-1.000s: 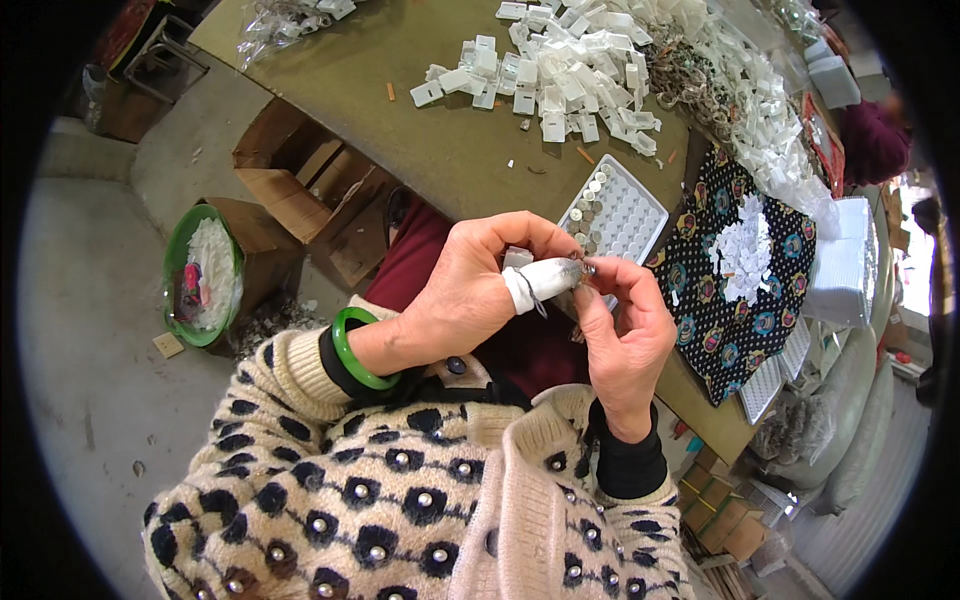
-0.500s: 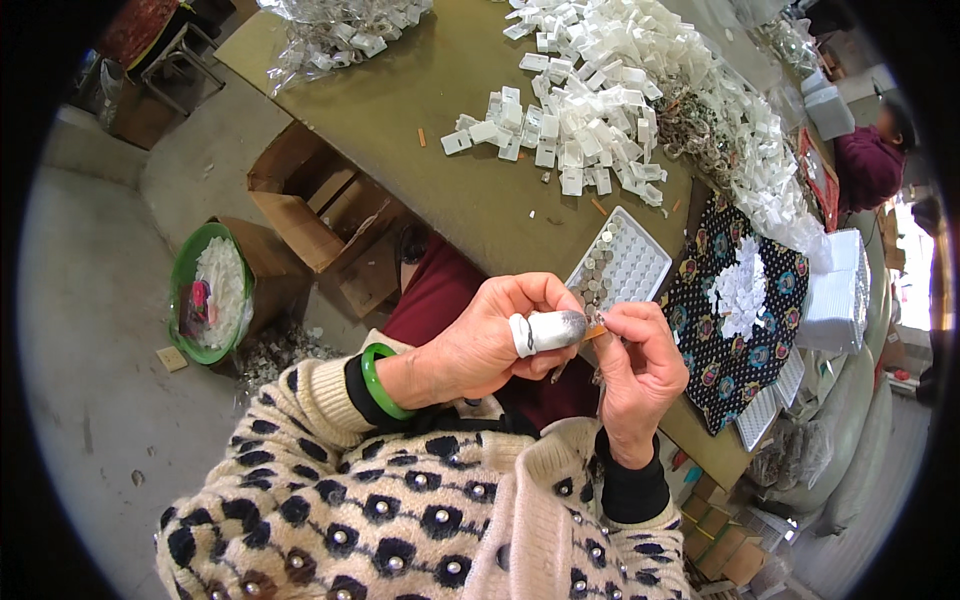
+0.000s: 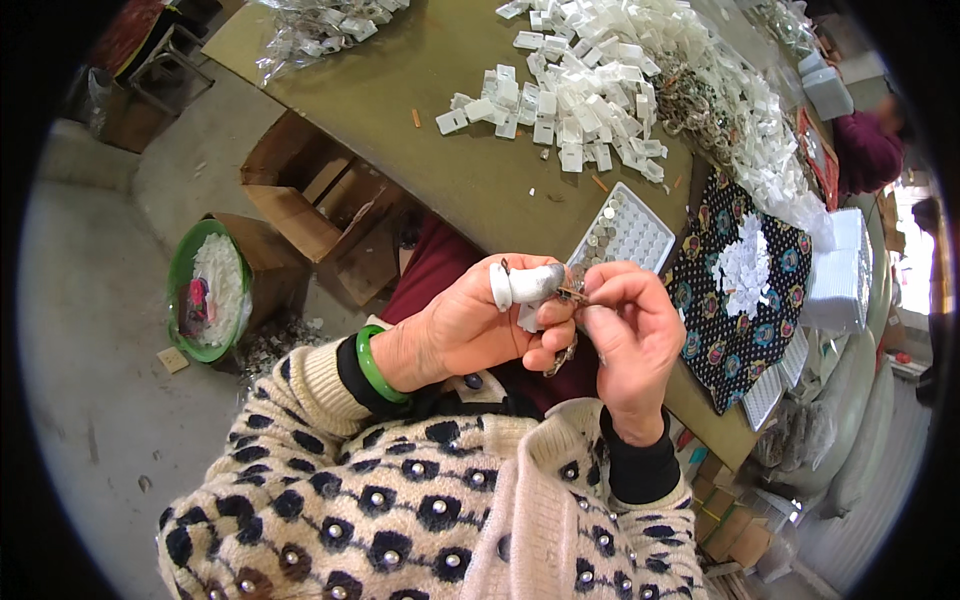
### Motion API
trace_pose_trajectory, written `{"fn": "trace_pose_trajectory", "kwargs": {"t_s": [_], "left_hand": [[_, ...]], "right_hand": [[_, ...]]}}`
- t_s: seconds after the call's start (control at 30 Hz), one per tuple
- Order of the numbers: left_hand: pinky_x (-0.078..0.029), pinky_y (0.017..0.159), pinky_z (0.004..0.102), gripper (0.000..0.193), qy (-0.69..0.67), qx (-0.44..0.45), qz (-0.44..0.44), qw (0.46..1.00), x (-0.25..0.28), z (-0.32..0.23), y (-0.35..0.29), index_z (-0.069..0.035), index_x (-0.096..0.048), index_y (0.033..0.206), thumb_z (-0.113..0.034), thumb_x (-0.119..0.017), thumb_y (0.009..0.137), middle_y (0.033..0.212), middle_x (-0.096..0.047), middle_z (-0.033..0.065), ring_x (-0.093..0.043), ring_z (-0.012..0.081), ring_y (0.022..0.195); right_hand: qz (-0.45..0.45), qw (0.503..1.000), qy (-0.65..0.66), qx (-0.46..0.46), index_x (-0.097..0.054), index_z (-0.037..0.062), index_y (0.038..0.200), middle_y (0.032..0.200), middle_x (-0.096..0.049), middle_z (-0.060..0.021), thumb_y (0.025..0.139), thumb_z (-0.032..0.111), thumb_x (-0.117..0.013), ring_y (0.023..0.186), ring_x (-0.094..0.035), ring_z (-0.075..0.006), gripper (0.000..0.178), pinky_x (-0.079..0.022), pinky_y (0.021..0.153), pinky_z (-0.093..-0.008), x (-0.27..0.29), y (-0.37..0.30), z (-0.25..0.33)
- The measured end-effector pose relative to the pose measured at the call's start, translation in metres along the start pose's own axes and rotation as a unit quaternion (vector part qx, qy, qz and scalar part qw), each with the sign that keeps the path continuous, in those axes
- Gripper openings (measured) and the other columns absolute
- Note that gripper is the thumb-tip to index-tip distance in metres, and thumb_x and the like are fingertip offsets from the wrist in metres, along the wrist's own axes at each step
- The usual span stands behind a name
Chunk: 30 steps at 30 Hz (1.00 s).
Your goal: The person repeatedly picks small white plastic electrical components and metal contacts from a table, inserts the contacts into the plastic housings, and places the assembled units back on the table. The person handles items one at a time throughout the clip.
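Observation:
My left hand (image 3: 465, 330) is closed, palm partly up, with a white cover, grey at the tip, over its thumb. A green bangle (image 3: 375, 368) circles that wrist. A small white piece (image 3: 528, 318) shows against its fingers, and a small dark metallic bit (image 3: 563, 360) pokes out beneath them. Thumb and forefinger of my right hand (image 3: 632, 345) pinch one end of a thin brownish strip (image 3: 572, 294), which meets the covered thumb's tip. Just beyond the hands lies a white dimpled tray (image 3: 640, 240), with round silvery discs (image 3: 603, 232) along its left side.
Small clear-white plastic cases (image 3: 590, 110) are heaped on the olive table (image 3: 400, 120). To the right, a dark patterned cloth (image 3: 700, 300) bears white pieces (image 3: 742, 275). An open carton (image 3: 290, 205) and a green-rimmed basket (image 3: 185, 340) stand at left. A person in maroon (image 3: 860, 150) sits far right.
The left hand has turned to show more palm, and its covered thumb moved up and left. The right hand has tilted, its fingertips shifting slightly up and left. The orange strip looks darker and thinner now.

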<state>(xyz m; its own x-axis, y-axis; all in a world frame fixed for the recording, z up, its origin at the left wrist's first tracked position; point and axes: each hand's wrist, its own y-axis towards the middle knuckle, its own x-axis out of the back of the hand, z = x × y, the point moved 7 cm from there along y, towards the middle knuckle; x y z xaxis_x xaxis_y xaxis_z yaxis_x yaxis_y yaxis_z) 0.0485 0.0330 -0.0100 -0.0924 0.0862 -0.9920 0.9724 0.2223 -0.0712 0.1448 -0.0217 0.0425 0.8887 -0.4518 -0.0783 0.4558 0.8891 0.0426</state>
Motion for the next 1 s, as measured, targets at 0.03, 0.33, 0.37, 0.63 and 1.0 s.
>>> {"fn": "trace_pose_trajectory", "kwargs": {"t_s": [0.03, 0.33, 0.37, 0.63, 1.0], "left_hand": [[-0.045, 0.051, 0.0338, 0.025, 0.002, 0.014, -0.001, 1.000, -0.001, -0.001, -0.002, -0.005, -0.060, 0.104, -0.028, -0.058, 0.095, 0.078, -0.054, 0.0058, -0.054, 0.0224, 0.065], [-0.049, 0.065, 0.0268, 0.017, 0.751, -0.391, -0.248, 0.471, -0.034, -0.130, -0.016, -0.002, -0.066, 0.102, -0.005, -0.068, 0.085, 0.077, -0.066, 0.0045, -0.062, 0.0132, 0.069], [-0.049, 0.065, 0.0303, 0.017, 0.798, -0.383, -0.278, 0.373, -0.034, -0.144, -0.010, -0.004, -0.067, 0.101, -0.009, -0.068, 0.085, 0.079, -0.067, 0.0070, -0.063, 0.0184, 0.069], [-0.050, 0.065, 0.0398, 0.019, 0.861, -0.358, -0.277, 0.231, -0.006, -0.155, 0.019, -0.012, -0.070, 0.100, -0.014, -0.067, 0.082, 0.083, -0.065, 0.0094, -0.065, 0.0320, 0.075], [-0.049, 0.066, 0.0390, 0.016, 0.838, -0.375, -0.311, 0.245, -0.007, -0.155, 0.028, -0.011, -0.071, 0.095, -0.014, -0.070, 0.080, 0.086, -0.066, 0.0087, -0.065, 0.0282, 0.074]], "right_hand": [[0.000, 0.993, -0.099, 0.063, -0.056, -0.0016, 0.091, 0.094, -0.060, -0.0093, 0.085, -0.007, -0.061, 0.082, -0.058, -0.0143, 0.010, -0.047, 0.079, -0.0272, -0.002, 0.000, 0.008], [-0.008, 0.992, 0.114, -0.050, -0.058, -0.0019, 0.103, 0.087, -0.061, -0.0069, 0.092, -0.003, -0.061, 0.069, -0.057, -0.0097, 0.011, -0.048, 0.064, -0.0212, 0.008, -0.006, -0.010], [-0.004, 0.991, 0.118, -0.055, -0.058, -0.0019, 0.103, 0.086, -0.061, -0.0069, 0.092, -0.002, -0.061, 0.068, -0.057, -0.0100, 0.011, -0.047, 0.064, -0.0213, 0.009, -0.007, -0.012], [-0.013, 0.989, 0.127, -0.073, -0.058, -0.0014, 0.102, 0.086, -0.061, -0.0070, 0.091, -0.002, -0.063, 0.068, -0.058, -0.0114, 0.011, -0.048, 0.062, -0.0224, 0.017, -0.010, -0.019], [-0.002, 0.989, 0.109, -0.101, -0.058, -0.0006, 0.102, 0.082, -0.060, -0.0040, 0.093, -0.001, -0.062, 0.068, -0.057, -0.0096, 0.010, -0.047, 0.064, -0.0213, 0.013, -0.011, -0.025]]}}
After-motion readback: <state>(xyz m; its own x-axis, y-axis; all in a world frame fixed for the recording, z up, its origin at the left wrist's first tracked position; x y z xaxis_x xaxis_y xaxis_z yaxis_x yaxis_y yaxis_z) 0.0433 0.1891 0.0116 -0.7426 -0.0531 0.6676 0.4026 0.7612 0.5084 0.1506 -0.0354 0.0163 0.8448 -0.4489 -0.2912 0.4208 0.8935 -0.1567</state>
